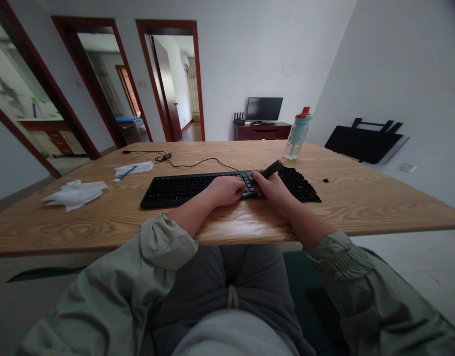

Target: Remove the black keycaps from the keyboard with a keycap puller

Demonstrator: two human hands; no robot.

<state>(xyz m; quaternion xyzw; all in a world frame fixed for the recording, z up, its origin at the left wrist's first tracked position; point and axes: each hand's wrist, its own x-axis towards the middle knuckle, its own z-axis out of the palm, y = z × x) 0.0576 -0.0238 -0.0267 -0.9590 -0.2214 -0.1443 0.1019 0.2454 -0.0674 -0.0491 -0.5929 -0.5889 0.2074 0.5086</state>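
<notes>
A black keyboard (183, 188) lies across the middle of a wooden table (361, 198), its cable trailing toward the far left. My left hand (227, 190) rests on the keys near the keyboard's middle, fingers curled closed. Just to its right, my right hand (270, 187) grips a long dark tool (271, 169) whose lower end meets the keys. The keyboard's right section (299, 184) shows bare, keyless-looking rows. One small black piece (325, 180) lies loose on the table to the right of the keyboard.
Crumpled white tissue (75, 194) and a paper with a blue pen (133, 170) sit at the left. A water bottle with a red cap (297, 134) stands behind the keyboard. A black folded item (364, 143) leans on the right wall. Open doorways are beyond.
</notes>
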